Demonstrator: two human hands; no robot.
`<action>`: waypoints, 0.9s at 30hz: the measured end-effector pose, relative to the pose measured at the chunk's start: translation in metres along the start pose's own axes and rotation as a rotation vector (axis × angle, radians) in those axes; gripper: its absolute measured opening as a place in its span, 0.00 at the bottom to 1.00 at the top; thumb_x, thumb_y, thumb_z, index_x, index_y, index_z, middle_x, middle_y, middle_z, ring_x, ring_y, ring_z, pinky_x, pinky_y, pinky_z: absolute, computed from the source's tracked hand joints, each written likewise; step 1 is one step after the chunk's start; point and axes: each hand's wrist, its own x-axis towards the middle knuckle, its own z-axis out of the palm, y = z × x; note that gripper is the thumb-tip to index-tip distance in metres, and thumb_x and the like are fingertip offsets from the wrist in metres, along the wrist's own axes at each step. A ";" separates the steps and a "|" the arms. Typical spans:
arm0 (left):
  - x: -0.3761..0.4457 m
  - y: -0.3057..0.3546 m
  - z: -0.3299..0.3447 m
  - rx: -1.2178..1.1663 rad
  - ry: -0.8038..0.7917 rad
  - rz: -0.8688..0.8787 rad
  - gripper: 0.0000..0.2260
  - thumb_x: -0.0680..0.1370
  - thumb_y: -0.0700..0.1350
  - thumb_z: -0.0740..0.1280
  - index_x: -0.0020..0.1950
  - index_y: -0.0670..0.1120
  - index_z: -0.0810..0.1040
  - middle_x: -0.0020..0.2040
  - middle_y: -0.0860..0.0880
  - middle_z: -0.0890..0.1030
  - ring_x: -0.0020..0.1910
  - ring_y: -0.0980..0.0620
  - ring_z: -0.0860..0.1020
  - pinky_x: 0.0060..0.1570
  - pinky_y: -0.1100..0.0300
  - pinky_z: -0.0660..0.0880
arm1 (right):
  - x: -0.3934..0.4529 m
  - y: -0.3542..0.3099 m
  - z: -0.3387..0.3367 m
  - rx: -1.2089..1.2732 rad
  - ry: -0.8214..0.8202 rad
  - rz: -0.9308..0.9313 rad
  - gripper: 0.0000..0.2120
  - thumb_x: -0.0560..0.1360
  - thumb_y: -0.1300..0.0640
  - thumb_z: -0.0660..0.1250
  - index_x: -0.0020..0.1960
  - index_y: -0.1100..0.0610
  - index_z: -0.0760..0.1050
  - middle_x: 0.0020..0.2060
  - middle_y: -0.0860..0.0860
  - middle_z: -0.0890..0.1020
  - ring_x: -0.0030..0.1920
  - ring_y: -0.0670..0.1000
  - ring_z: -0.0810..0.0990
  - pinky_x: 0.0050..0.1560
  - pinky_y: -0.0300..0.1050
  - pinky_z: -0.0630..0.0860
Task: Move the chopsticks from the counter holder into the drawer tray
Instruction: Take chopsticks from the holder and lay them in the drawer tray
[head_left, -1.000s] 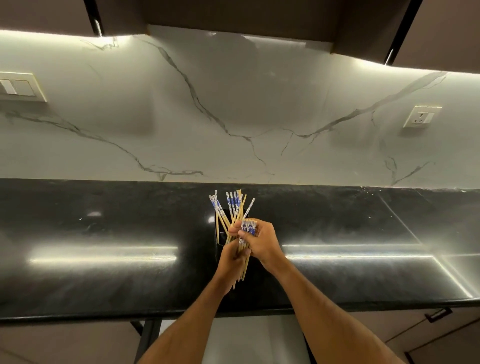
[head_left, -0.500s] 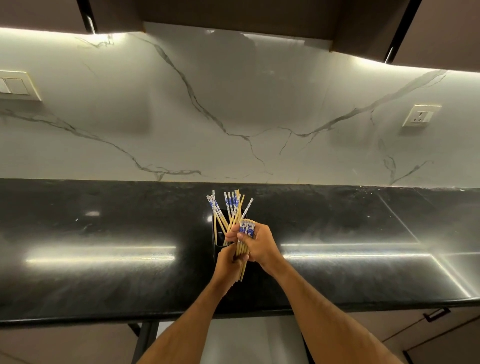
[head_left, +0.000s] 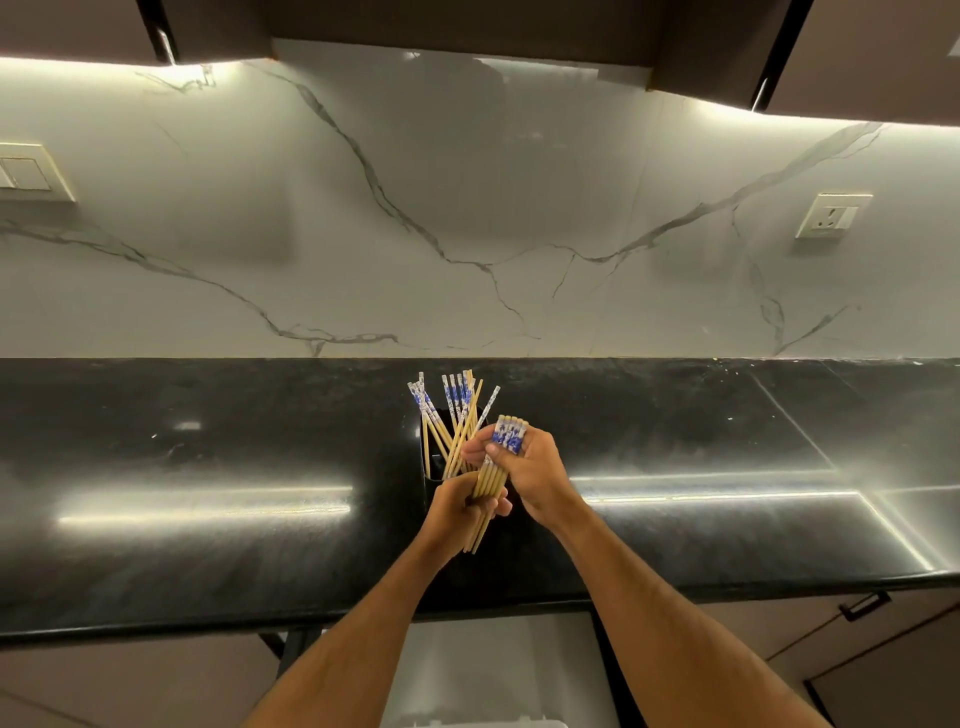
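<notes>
Bamboo-yellow chopsticks (head_left: 488, 480) with blue-and-white patterned tops form a tight bundle held in both hands above the desk (head_left: 208, 467), a polished black stone slab that mirrors the strip lighting in long white streaks. The left hand (head_left: 460, 512) has its grip clenched around the plain tapered lower ends, which stick out below its fingers. The right hand (head_left: 530, 475) grasps the same bundle higher up, fingers curled just under the patterned tops, so the sticks slant up and to the right between the two hands.

Just behind the hands, more chopsticks (head_left: 452, 421) of the same kind stand in a dark holder (head_left: 427, 465) on the desk — they splay loosely, some leaning left, some right, tops fanned apart. The holder is nearly the colour of the stone and is partly covered by the hands, so its shape is hard to make out.

White marble-look wall panelling (head_left: 467, 208) with thin grey veins rises behind the desk. A switch plate (head_left: 31, 171) sits on it at far left and a socket (head_left: 832, 215) at right, both well apart from the holder. Dark upper cabinets (head_left: 467, 21) hang overhead. Below the desk edge a pale, open drawer (head_left: 498, 670) shows between the forearms — its contents are not visible.
</notes>
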 end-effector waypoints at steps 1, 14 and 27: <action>0.000 0.002 -0.001 0.007 -0.034 -0.001 0.09 0.80 0.31 0.62 0.52 0.41 0.81 0.45 0.46 0.86 0.47 0.52 0.85 0.52 0.59 0.82 | -0.001 0.000 -0.003 0.042 0.008 0.016 0.10 0.81 0.70 0.61 0.56 0.65 0.79 0.49 0.61 0.87 0.52 0.58 0.87 0.58 0.56 0.82; -0.013 0.043 -0.013 0.768 -0.076 -0.127 0.05 0.79 0.39 0.64 0.52 0.45 0.79 0.45 0.49 0.79 0.43 0.50 0.79 0.47 0.56 0.78 | -0.027 0.002 -0.046 -0.662 0.260 -0.212 0.38 0.74 0.58 0.76 0.78 0.58 0.62 0.73 0.51 0.71 0.73 0.49 0.69 0.73 0.49 0.68; -0.065 0.047 0.021 1.284 -0.227 -0.037 0.20 0.78 0.39 0.71 0.68 0.44 0.72 0.62 0.44 0.80 0.61 0.44 0.78 0.64 0.49 0.73 | -0.082 0.011 0.000 -1.658 -0.370 -0.066 0.11 0.79 0.62 0.68 0.62 0.58 0.78 0.55 0.57 0.83 0.56 0.58 0.82 0.57 0.52 0.78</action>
